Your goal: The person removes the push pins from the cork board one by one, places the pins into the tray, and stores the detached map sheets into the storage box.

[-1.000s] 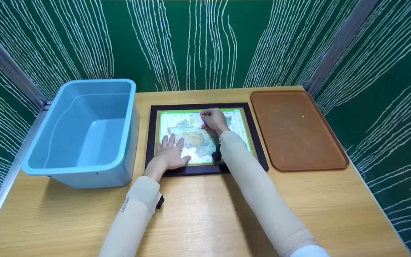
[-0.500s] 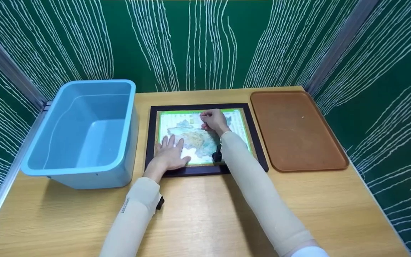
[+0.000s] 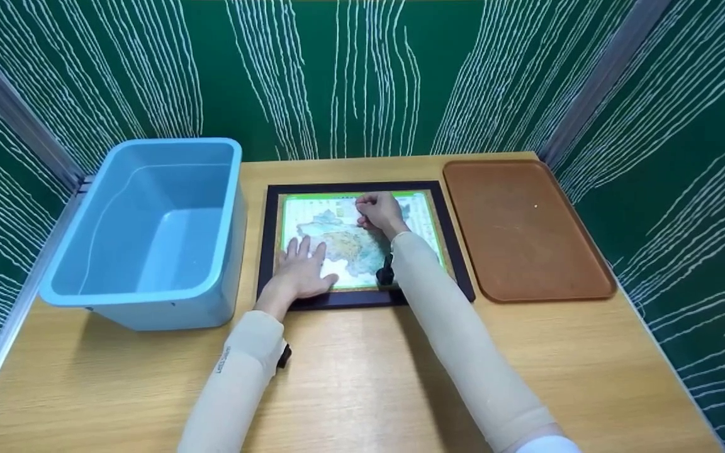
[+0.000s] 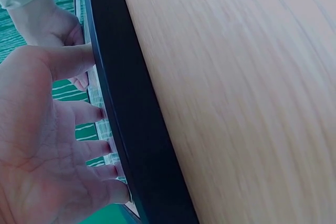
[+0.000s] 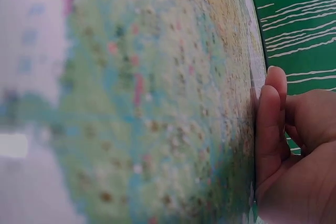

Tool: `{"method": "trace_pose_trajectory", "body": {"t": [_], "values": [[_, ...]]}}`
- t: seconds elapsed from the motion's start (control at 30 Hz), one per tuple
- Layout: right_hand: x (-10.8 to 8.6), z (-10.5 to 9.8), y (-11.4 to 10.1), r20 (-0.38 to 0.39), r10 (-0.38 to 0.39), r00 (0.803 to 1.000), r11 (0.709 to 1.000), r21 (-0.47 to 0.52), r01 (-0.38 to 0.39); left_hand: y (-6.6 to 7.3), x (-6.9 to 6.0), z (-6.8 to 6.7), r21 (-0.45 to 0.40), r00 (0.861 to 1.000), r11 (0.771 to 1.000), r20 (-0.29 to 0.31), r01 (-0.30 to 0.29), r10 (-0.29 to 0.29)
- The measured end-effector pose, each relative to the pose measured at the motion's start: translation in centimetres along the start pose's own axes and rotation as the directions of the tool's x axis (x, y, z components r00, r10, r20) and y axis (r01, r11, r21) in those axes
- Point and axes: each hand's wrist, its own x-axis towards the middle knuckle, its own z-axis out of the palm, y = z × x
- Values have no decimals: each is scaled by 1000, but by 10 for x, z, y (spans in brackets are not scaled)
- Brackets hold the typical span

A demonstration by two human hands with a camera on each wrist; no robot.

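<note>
A printed map with a green border lies on a cork board inside a dark frame, flat on the table. My left hand rests on the map's lower left with fingers spread. The left wrist view has this hand beside the dark frame edge, fingertips on the map. At the map's upper middle is my right hand, fingers curled and drawn together at the surface. Up close, the right wrist view has its fingers against the map; anything between the fingertips is hidden.
A deep light-blue tub stands left of the frame. On the right lies a brown tray with a low rim, close to the frame's edge. Green walls with white streaks enclose the wooden table at the back and sides.
</note>
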Motion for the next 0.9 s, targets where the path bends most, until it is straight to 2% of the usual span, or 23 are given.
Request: {"method": "trace_pose_trajectory", "body": {"t": [0.23,0.53,0.77,0.9], "values": [[1,-1,2,21,-19,1000,999,46,18,1,0,0,-22,1000,1000,7,4,-4],[6,-8,3,74,27,997,982,185,-40,1,0,-2,-10,1000,1000,13,15,-14],[4,-14,7,185,39,982,982,173,-71,0,1,1,-13,1000,1000,19,9,-9],[4,-14,4,213,42,976,983,168,-79,0,1,1,-8,1000,1000,16,11,-11]]}}
